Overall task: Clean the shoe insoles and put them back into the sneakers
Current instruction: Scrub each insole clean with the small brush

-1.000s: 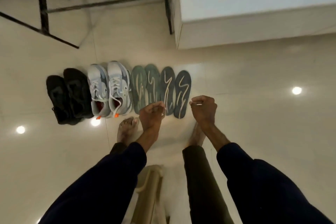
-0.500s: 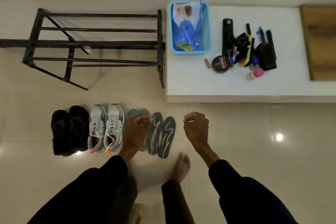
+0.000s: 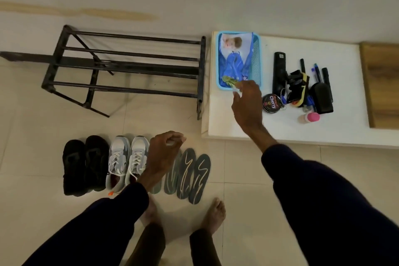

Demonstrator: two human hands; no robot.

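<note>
Several grey insoles [image 3: 194, 176] with pale squiggle marks lie side by side on the tiled floor. Left of them stand a pair of grey-white sneakers [image 3: 127, 162] and a pair of black shoes [image 3: 85, 164]. My left hand [image 3: 163, 153] hovers over the leftmost insoles with fingers loosely curled and nothing in it. My right hand [image 3: 248, 103] reaches over the white platform [image 3: 345, 129], its fingertips at the front edge of a blue basket [image 3: 257, 58], beside a small green item [image 3: 228, 81]. Whether the fingers touch it is unclear.
A black metal shoe rack [image 3: 129, 71] stands at the wall. On the platform are a round polish tin [image 3: 272, 103], black brushes and pens [image 3: 302, 84], and a pink-capped bottle [image 3: 309, 117]. A wooden panel [image 3: 382, 86] is at far right. My bare feet [image 3: 213, 216] stand below the insoles.
My right hand has stretched from a closed fist above the floor up to the basket's front edge. My left hand stays over the insoles. The view has tilted up slightly.
</note>
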